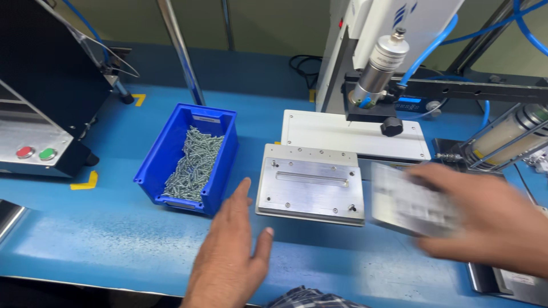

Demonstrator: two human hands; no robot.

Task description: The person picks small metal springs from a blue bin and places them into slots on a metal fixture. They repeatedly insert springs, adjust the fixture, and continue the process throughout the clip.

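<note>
My right hand [491, 222] grips a flat grey metal plate [408, 202], blurred by motion, just right of the aluminium fixture plate [311, 185] on the blue bench. My left hand [231, 251] hovers open, palm down, over the bench in front of the fixture's left corner, beside the blue bin [171, 154]. The bin holds several silver screws [193, 165]. Nothing is in my left hand.
A white machine with a silver cylindrical head [377, 68] and blue hoses stands behind the fixture on a white base [319, 134]. At the left is a black unit with a red button [24, 152] and a green button [47, 153]. A clear tube [508, 134] lies at the right.
</note>
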